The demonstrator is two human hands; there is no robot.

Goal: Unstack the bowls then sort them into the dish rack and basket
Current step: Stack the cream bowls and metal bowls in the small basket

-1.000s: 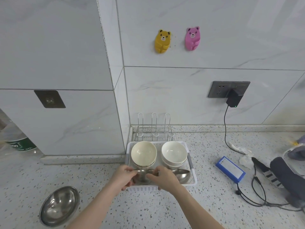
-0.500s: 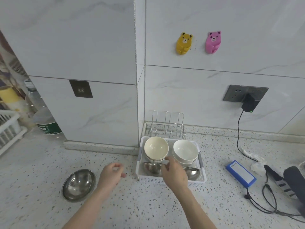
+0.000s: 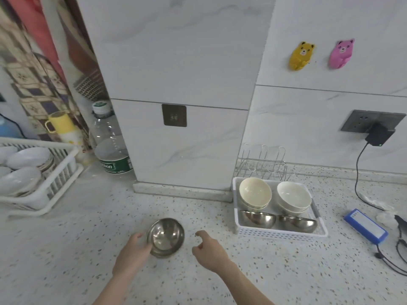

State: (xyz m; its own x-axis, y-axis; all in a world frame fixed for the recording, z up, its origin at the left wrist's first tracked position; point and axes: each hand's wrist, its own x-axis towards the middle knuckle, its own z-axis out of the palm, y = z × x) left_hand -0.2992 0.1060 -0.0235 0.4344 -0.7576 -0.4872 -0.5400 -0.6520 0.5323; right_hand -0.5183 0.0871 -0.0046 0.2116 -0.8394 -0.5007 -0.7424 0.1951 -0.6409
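Left hand (image 3: 132, 254) has moved from open air to grip the steel bowl (image 3: 165, 237) on the counter (image 3: 66, 249). Right hand (image 3: 209, 253) has left the basket (image 3: 279, 233); fingers loosely curled, holding nothing.

A home kitchen: speckled countertop (image 3: 66, 249), tiled wall (image 3: 176, 51), dish rack (image 3: 59, 172) of bowls.

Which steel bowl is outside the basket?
The steel bowl on the counter, held at its left rim by the left hand. The other two steel bowls sit in the white basket.
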